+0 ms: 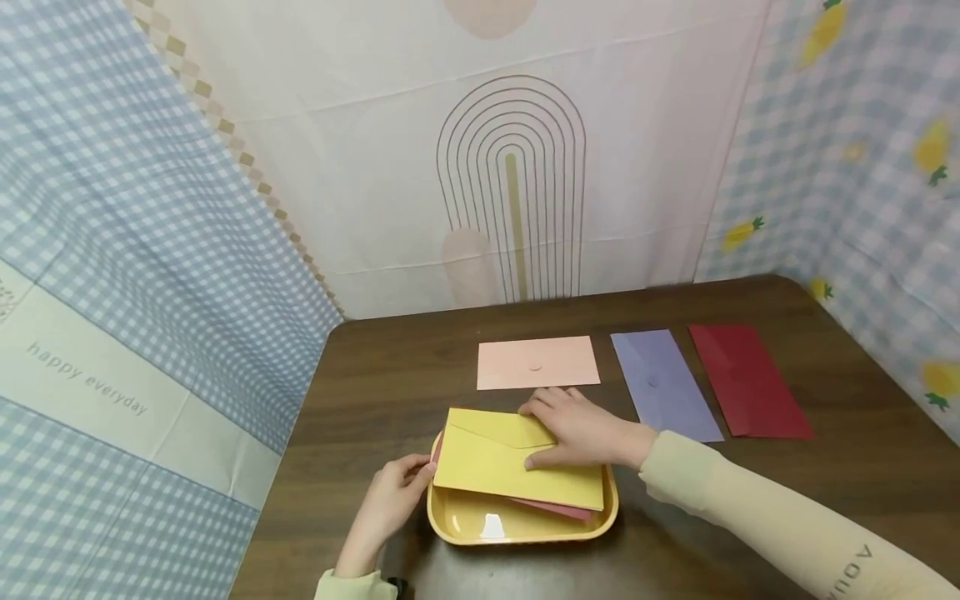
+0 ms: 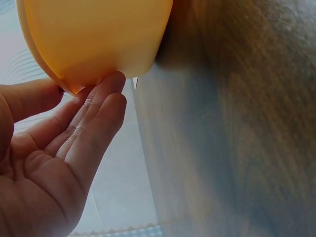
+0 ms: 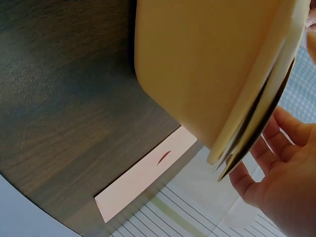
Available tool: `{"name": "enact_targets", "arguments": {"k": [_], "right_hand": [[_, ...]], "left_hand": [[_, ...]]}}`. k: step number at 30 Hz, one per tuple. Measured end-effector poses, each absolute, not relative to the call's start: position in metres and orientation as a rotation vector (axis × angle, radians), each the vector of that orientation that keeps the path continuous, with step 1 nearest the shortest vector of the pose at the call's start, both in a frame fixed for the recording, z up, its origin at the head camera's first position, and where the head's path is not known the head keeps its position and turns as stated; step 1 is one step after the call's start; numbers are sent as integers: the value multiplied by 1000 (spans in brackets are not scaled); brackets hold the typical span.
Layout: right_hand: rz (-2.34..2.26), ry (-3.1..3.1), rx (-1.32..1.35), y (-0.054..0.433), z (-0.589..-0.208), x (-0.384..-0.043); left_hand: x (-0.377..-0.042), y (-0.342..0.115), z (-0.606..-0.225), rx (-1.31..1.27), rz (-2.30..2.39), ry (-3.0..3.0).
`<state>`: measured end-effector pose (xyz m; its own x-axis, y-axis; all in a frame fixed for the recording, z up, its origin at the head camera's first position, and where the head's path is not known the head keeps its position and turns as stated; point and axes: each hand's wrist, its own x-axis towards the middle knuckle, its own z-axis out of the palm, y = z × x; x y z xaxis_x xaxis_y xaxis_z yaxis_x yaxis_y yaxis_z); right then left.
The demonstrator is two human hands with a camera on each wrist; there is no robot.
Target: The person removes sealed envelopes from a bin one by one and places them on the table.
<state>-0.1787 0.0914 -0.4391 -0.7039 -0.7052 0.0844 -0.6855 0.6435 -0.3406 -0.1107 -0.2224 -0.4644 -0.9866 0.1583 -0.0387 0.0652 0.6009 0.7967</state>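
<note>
A yellow envelope (image 1: 483, 462) lies on top of a yellow plastic basin (image 1: 525, 539), with a reddish-pink envelope (image 1: 566, 508) showing from beneath it. My right hand (image 1: 581, 429) holds the yellow envelope from above, thumb on its face and fingers at its far edge. In the right wrist view, the fingers of the right hand (image 3: 284, 163) are at the edges of the stacked envelopes over the basin (image 3: 192, 59). At the basin's left end, my left hand (image 1: 390, 500) pinches the rim; its thumb and fingers meet there in the left wrist view.
Beyond the basin, a pale pink envelope (image 1: 536, 364) lies crosswise on the dark wooden table (image 1: 375, 367). To its right are a lavender envelope (image 1: 663, 383) and a dark red envelope (image 1: 750, 379). Patterned curtains (image 1: 637, 108) hang behind and at both sides.
</note>
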Motion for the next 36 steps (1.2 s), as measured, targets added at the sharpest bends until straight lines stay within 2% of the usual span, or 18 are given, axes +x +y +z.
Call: {"name": "enact_targets", "arguments": {"k": [14, 36], "right_hand": [[-647, 2781, -1090, 87, -441, -179], [-705, 2831, -1084, 84, -442, -182]], "left_hand": [[-112, -222, -466, 182, 1325, 2737], [-113, -222, -467, 153, 1348, 2709]]}}
